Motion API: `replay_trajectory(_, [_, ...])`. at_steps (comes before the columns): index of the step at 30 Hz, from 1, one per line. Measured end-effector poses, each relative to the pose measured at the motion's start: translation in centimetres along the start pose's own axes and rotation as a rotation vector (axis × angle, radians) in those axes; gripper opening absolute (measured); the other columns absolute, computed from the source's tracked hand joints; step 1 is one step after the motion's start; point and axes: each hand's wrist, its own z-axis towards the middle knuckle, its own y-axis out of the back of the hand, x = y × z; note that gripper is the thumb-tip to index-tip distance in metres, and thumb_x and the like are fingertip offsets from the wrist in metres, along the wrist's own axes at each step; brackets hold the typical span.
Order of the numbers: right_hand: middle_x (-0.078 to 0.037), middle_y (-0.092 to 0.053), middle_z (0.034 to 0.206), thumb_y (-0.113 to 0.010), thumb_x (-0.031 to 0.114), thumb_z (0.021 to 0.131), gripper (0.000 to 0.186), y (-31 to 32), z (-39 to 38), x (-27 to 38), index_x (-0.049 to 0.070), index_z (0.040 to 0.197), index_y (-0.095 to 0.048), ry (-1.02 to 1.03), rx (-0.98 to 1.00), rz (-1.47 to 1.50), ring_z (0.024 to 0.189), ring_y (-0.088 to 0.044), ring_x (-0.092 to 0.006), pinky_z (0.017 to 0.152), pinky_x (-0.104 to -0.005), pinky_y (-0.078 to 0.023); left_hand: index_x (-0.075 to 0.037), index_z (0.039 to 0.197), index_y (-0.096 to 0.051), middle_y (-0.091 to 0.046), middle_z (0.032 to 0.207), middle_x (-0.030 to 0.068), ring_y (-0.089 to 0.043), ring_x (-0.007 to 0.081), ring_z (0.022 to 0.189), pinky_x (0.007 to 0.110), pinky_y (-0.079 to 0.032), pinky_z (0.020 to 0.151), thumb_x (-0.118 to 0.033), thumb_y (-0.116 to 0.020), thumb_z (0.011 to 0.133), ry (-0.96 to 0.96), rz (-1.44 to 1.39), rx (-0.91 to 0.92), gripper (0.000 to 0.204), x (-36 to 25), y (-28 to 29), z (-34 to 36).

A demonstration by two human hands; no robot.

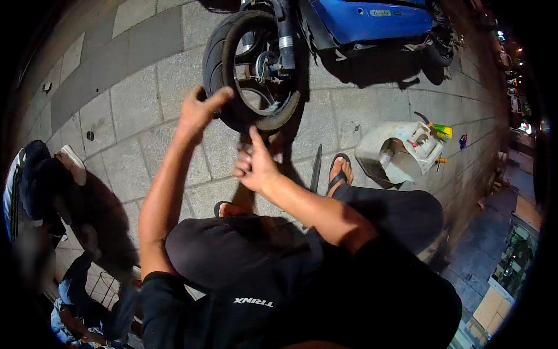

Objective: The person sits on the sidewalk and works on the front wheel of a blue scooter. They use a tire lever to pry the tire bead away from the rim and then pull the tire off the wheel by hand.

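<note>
The front wheel of a blue scooter, with a black tyre [218, 64], stands ahead of me on the paving. My left hand [200, 109] is at the tyre's lower left side. Its thumb stretches over toward the tread, and its other fingers are partly hidden. Just below the bottom of the tyre is my right hand [256, 163], thumb pointing up at the rubber and the other fingers half bent, slightly blurred. No tool shows in either hand. Whether the right thumb touches the tyre I cannot tell. A long dark narrow strip [317, 168] lies beside my right foot.
A cut-open white plastic jug [372, 145] lies to the right with tools in it, one with a yellow-green handle [443, 132]. A small blue-and-red object [463, 141] is beyond it. The blue scooter body [366, 23] is at the top. Other people [38, 180] are at the left.
</note>
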Motion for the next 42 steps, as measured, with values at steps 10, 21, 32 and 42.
replay_trajectory(10, [-0.021,-0.071,0.084,-0.057,0.053,0.106,0.057,7.2,-4.0,11.8,-0.002,0.101,-0.069,1.014,-0.602,-1.618,0.078,-0.067,-0.0381,0.077,-0.0474,-0.052,0.007,0.121,-0.067,-0.076,0.111,0.0135,-0.072,0.0201,0.095,0.036,-0.060,0.086,-0.021,-0.089,0.081,0.042,-0.195,-0.113,0.054,4.1,-5.7,-1.8])
replay_trajectory(21, [-0.020,-0.074,0.089,-0.061,0.032,0.102,0.030,-1.3,-8.5,8.0,0.004,0.099,-0.070,1.332,-0.232,-1.966,0.083,-0.072,-0.0452,0.075,-0.0524,-0.058,0.006,0.108,-0.072,-0.077,0.100,0.0094,-0.072,0.0171,0.087,0.034,-0.060,0.079,-0.012,-0.085,0.085,-0.015,-0.213,0.004,0.032,5.2,-3.8,-1.0])
replay_trajectory(32, [-0.020,-0.077,0.093,-0.068,0.010,0.083,0.015,-8.2,-8.2,4.9,0.001,0.094,-0.074,1.290,-0.443,-2.345,0.083,-0.078,-0.0389,0.076,-0.0502,-0.063,0.002,0.106,-0.071,-0.073,0.094,0.0058,-0.069,0.0155,0.082,0.033,-0.058,0.074,-0.014,-0.085,0.084,0.009,-0.207,-0.010,0.031,6.0,-3.6,-0.4])
replay_trajectory(42, [-0.014,-0.078,0.100,-0.064,0.068,0.095,0.051,-6.7,-3.2,21.5,0.021,0.108,-0.082,0.871,-0.044,-2.401,0.097,-0.074,-0.0347,0.085,-0.0461,-0.056,0.005,0.115,-0.070,-0.075,0.106,0.0094,-0.070,0.0191,0.095,0.036,-0.057,0.090,-0.016,-0.083,0.087,-0.051,-0.062,0.023,0.037,4.6,-3.5,-2.1])
